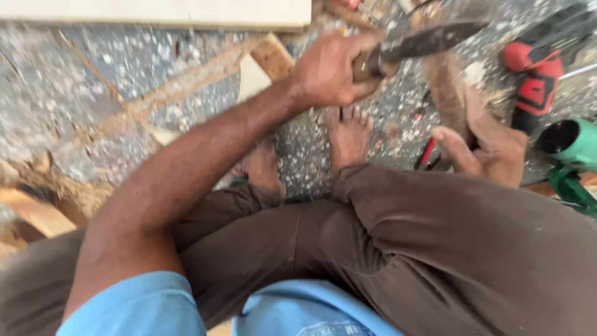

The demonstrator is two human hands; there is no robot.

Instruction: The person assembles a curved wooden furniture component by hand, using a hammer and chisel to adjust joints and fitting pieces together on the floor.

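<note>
Nearest you: light blue shirt (134, 308) at the bottom edge, then dark brown trousers (435, 249) over your bent legs. Your bare feet (348, 134) rest on the speckled grey stone floor (93, 81), which is littered with sawdust and wood scraps.

Your right hand (488, 146) sits just past the knee, fingers partly curled with the thumb out, steadying the lower end of a brown, rough wooden piece (444, 84) that stands nearly upright. Whether the grip closes fully I cannot tell; motion blur.

Your left hand (333, 68) reaches across, fist tight round the wooden handle of a dark, flat-bladed metal tool (423, 40). The blade lies against the top of the wooden piece, angled up to the right.

Right of that, on the floor: a red and black power drill (538, 78) and a green power tool (572, 152).

Farthest: a pale flat board (155, 12) along the top edge.
</note>
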